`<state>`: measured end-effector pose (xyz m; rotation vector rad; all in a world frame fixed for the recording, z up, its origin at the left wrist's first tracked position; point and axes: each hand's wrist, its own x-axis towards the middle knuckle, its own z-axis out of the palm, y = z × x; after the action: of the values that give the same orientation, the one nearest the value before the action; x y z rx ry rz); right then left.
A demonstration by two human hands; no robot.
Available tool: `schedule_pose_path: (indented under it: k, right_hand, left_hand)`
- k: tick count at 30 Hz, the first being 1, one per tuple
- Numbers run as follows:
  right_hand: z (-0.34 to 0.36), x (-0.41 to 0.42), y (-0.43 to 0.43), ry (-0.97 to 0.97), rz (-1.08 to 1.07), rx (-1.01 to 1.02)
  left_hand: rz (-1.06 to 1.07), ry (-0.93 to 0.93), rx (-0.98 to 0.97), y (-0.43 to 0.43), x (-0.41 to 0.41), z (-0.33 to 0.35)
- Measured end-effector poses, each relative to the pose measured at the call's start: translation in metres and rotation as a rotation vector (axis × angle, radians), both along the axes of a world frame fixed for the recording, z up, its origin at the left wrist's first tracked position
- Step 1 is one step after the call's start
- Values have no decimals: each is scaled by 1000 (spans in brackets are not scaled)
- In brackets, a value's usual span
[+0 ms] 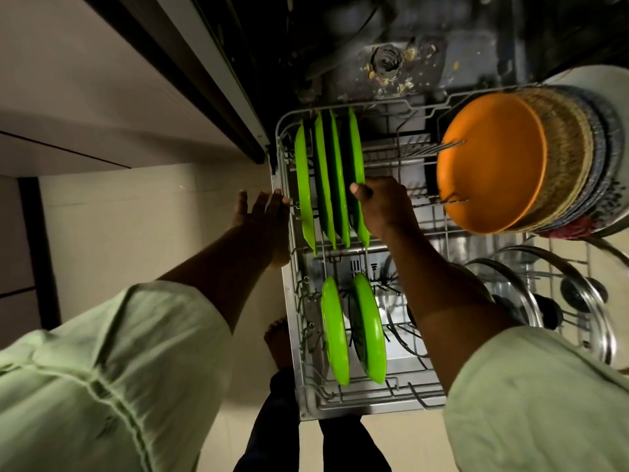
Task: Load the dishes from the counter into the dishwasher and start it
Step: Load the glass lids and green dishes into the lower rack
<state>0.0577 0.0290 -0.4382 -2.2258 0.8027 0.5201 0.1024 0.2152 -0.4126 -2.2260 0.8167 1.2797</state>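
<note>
Gripping the upper edge of the rightmost green plate, the person's right hand has its thumb pressed on the plate's near face and the other fingers curled behind it. That plate stands on edge in the far row of the lower dishwasher rack, which is pulled out over the open door. Three more green plates stand upright to its left in the same row, close together but in separate slots. The left hand holds nothing; its fingers are straight and slightly spread, with the fingertips at the rack's left rim. Two further green dishes stand on edge in the nearer row, side by side. At the rack's far right an orange plate faces the camera, leaning against a stack of patterned plates. Glass lids with steel rims sit tilted in the near right part of the rack. Beyond the rack, food scraps lie around the drain on the dishwasher tub floor. Both arms wear pale green sleeves.
</note>
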Motion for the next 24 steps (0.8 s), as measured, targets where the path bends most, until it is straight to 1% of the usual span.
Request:
schedule_pose_path:
  k: [5, 12, 18, 24]
  right_hand:
    - [15, -9, -3, -119, 19, -214]
    - [35, -55, -4, -81, 152, -149]
    - [63, -100, 3, -107, 283, -166]
    - [98, -148, -1, -79, 451, -227]
  left_hand:
    - [94, -95, -69, 5, -15, 9]
    - [240, -167, -211, 17, -60, 37]
    - [330, -218, -298, 13, -102, 65]
    - [420, -275, -365, 2, -160, 91]
